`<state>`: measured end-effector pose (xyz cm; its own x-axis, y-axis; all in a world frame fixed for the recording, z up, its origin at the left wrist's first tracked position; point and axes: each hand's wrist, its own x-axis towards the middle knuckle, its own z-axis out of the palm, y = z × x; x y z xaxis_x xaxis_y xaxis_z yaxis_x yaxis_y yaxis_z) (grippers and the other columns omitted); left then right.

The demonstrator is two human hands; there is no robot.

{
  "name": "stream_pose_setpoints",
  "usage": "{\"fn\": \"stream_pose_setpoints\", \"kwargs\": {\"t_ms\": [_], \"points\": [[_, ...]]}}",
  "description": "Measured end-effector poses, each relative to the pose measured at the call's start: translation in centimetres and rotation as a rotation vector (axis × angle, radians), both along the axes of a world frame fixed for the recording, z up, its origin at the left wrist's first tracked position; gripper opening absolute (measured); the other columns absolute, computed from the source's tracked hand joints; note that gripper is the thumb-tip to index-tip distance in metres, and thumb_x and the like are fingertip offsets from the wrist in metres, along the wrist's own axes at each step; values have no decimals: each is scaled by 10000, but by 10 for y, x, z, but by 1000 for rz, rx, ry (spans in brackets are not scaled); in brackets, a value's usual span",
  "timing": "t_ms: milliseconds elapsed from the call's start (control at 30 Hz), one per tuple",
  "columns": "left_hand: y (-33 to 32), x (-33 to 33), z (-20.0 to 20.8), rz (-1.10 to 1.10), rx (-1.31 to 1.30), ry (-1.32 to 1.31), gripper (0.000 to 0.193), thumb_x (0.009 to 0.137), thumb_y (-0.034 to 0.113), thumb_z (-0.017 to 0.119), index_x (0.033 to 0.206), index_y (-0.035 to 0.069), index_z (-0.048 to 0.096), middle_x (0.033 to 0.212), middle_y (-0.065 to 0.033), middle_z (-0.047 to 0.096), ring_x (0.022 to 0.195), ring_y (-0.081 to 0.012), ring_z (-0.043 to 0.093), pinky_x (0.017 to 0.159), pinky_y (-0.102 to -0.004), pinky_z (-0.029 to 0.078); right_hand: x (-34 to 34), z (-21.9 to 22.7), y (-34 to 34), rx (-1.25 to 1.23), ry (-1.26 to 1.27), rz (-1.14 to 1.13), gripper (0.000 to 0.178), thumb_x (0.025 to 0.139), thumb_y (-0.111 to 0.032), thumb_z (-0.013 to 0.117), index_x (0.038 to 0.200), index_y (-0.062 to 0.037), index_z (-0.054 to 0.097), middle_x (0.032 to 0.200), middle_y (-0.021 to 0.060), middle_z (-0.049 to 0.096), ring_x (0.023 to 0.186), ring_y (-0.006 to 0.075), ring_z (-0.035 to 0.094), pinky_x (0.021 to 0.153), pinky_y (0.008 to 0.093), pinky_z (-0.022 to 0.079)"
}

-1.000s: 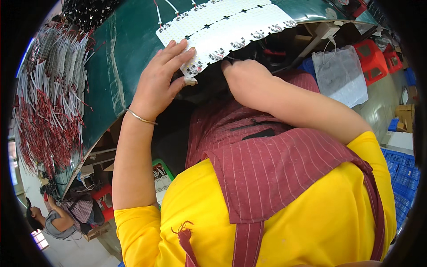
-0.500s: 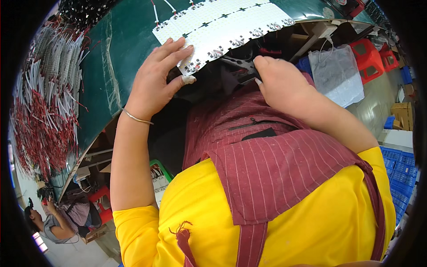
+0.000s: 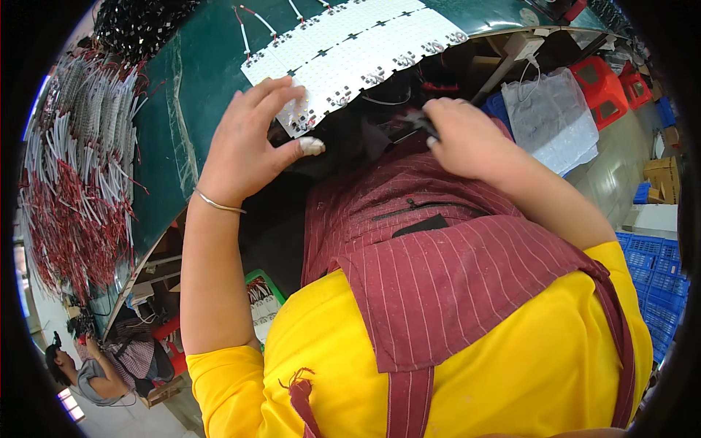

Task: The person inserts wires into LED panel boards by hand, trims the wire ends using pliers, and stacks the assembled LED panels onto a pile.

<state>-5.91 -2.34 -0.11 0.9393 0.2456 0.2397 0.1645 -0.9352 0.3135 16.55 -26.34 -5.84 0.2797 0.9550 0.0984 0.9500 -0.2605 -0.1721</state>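
A white sheet of joined circuit boards [image 3: 372, 55] lies on the green table, its near edge overhanging and lined with small components and wire loops. Short white and red wires stand at its far edge. My left hand [image 3: 248, 146] is at the sheet's left corner, fingers spread over it and the white-wrapped thumb apart, below the edge. My right hand [image 3: 464, 139] is closed around a grey tool with a dark handle [image 3: 418, 121], below the sheet's near edge and above my lap. The tool is blurred and partly hidden, so its exact kind cannot be made out.
Bundles of white and red wires [image 3: 77, 175] hang over the green table [image 3: 161, 124] at the left. Black parts [image 3: 139, 25] are heaped behind. Red stools [image 3: 599, 91], a plastic bag [image 3: 551, 117] and blue crates [image 3: 653, 285] stand at right. Another person [image 3: 91, 372] sits far left.
The sheet has shifted slightly left and tilted at its near left corner. My left fingers have lifted and curved, and the right hand with the tool has moved slightly right and down.
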Motion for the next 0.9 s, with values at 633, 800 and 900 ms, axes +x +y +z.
{"fn": "stream_pose_setpoints", "kwargs": {"t_ms": [633, 800, 900], "points": [[-25, 41, -21, 73, 289, 81, 708, 884, 95, 681, 1515, 336, 470, 1594, -90, 420, 1441, -476, 383, 1119, -683, 334, 5, -19, 2, 120, -71, -41, 383, 808, -140, 734, 1120, -3, 558, 1072, 185, 607, 1035, 382, 595, 845, 492, 499], [-26, 39, -21, 89, 290, 85, 726, 887, 41, 629, 1523, 346, 457, 1604, -89, 406, 1444, -477, 381, 1129, -682, 324, 5, 10, 4, 186, 60, 66, 312, 835, -108, 711, 1060, 1, 525, 977, 202, 635, 934, 401, 637, 821, 488, 511], [-27, 41, -20, 75, 284, 99, 747, 873, -7, 583, 1523, 341, 459, 1604, -92, 406, 1446, -480, 376, 1133, -685, 318, -6, 25, 3, -60, 119, -49, 210, 848, -60, 654, 998, 21, 532, 910, 230, 668, 871, 411, 673, 792, 485, 533]]}}
